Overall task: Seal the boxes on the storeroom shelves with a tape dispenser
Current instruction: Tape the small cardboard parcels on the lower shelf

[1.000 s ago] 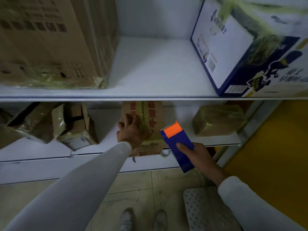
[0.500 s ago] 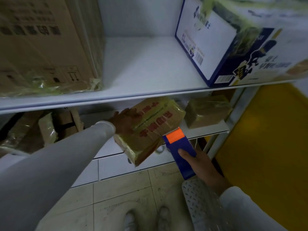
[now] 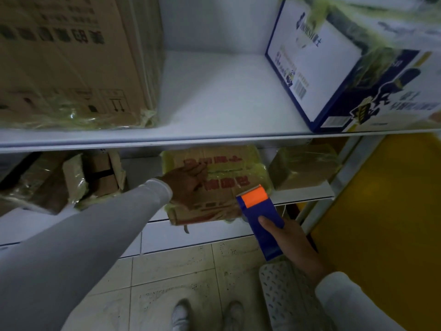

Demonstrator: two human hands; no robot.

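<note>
A small brown box with red print (image 3: 222, 187), wrapped in yellowish tape, lies on the lower shelf (image 3: 303, 193) and juts over its front edge. My left hand (image 3: 188, 182) rests on the box's left part, fingers spread over its top. My right hand (image 3: 290, 242) grips a blue tape dispenser with an orange head (image 3: 260, 216). The dispenser's toothed edge sits at the box's right front corner.
On the upper shelf (image 3: 214, 137) stand a large brown carton (image 3: 69, 65) at left and a blue-and-white box (image 3: 353, 68) at right. The lower shelf also holds taped packages at left (image 3: 71, 180) and one at right (image 3: 303, 166). A perforated step (image 3: 286, 295) and tiled floor lie below.
The box was tilted and lifted off the shelf edge half a second ago; now it lies flat again with its long side facing me. The dispenser has come up against its right corner.
</note>
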